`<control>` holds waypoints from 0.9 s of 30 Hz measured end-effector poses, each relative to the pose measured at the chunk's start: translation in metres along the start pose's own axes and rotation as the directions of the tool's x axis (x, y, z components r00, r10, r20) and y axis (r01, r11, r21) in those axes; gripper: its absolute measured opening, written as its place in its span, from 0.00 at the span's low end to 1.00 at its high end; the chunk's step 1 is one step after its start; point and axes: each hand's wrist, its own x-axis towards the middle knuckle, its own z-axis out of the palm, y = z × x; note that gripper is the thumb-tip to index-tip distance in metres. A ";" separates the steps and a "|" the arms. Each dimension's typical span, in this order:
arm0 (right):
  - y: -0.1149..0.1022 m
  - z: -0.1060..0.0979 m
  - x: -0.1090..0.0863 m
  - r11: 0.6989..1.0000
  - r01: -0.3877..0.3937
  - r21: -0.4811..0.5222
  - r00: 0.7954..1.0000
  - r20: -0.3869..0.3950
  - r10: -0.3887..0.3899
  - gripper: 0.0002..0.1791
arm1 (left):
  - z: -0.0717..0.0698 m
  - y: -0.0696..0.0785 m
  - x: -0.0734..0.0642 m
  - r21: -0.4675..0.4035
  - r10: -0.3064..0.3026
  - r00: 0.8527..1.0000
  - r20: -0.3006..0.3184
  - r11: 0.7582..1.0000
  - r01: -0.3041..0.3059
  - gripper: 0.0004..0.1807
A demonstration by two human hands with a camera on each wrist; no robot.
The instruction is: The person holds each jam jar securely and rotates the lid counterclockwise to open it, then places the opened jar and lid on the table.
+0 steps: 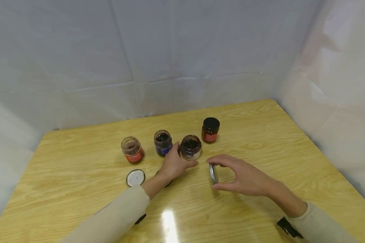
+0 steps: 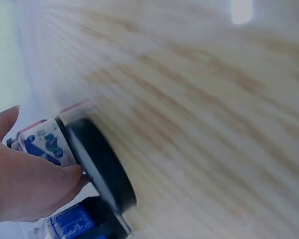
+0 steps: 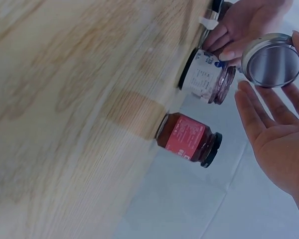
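Note:
My left hand point(image 1: 174, 166) holds the side of an open jam jar point(image 1: 191, 152), thumb in front and fingers at its left. In the left wrist view the jar's label point(image 2: 49, 144) is white with blueberries, above a dark lower end. Between thumb and fingertips, my right hand point(image 1: 246, 177) pinches a metal lid point(image 1: 212, 173) by its rim, on edge, to the right of that jar. The right wrist view shows the lid's round silvery face point(image 3: 273, 65). Left of the held jar stands an open blue-labelled jar point(image 1: 163, 143), close to my left fingers.
An open red-labelled jar point(image 1: 133, 152) stands farther left, with a white-faced lid point(image 1: 136, 177) lying in front of it. A capped jar with a black top point(image 1: 211, 125) stands behind, to the right. Under my left forearm a dark round edge point(image 1: 169, 184) shows on the wooden table point(image 1: 79, 168).

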 end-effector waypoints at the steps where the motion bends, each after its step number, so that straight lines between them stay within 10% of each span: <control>1: 0.000 0.000 0.000 1.000 -0.004 -0.003 1.000 -0.002 0.004 0.34 | -0.002 0.001 -0.003 0.006 -0.018 1.000 0.011 1.000 0.018 0.54; 13: -0.001 0.001 0.004 0.999 -0.012 0.046 0.999 -0.029 0.014 0.35 | -0.026 -0.003 -0.035 0.192 0.112 0.993 0.046 0.974 -0.119 0.51; 27: 0.009 0.014 0.015 0.970 -0.071 0.234 0.997 0.020 0.068 0.40 | -0.044 -0.020 -0.052 0.493 0.344 0.930 0.130 0.791 -0.362 0.45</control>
